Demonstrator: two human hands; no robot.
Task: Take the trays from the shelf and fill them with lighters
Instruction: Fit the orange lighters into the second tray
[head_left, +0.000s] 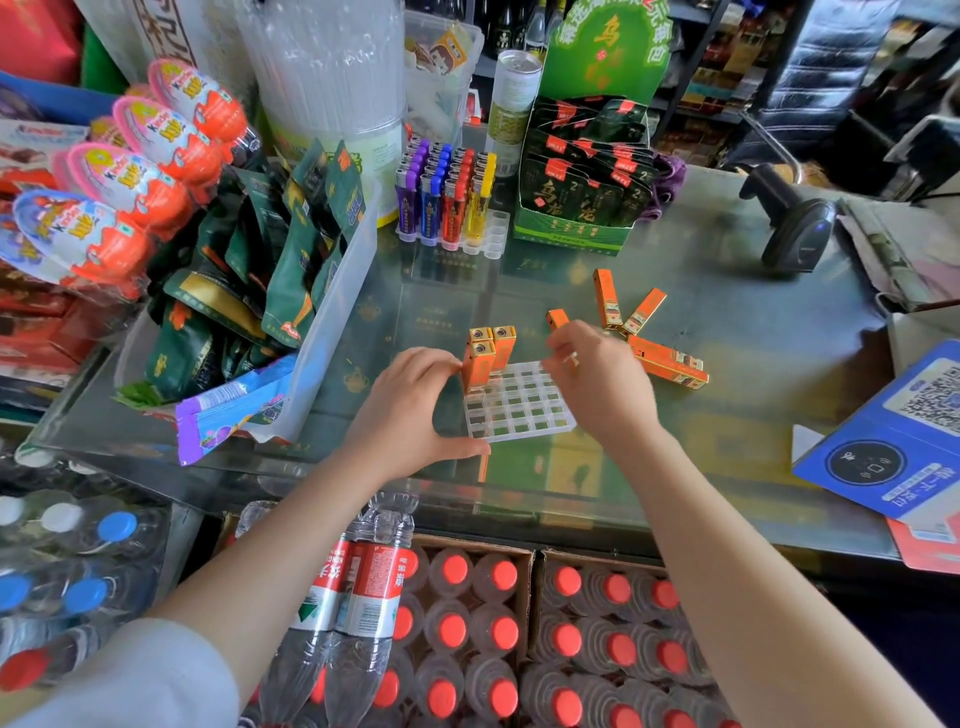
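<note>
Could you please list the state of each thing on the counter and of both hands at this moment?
Clear tray: flat on the glass counter, mostly unfilled.
Standing orange lighters: three upright in the tray's far-left corner.
Loose orange lighters: lying flat beside the tray.
Left hand: steadying the tray and the standing lighters.
Right hand: holding one orange lighter.
Far tray: nearly full of coloured lighters.

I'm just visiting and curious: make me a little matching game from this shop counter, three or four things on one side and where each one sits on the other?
Things:
1. orange lighters standing upright
2. loose orange lighters
3. barcode scanner
4. red-capped bottles

Places:
A. in boxes below the counter
B. lying flat on the glass counter, right of the clear tray
C. far right of the counter
D. in the clear tray's far left corner

Pairs: 1-D, 2-B, 3-C, 4-A
</note>
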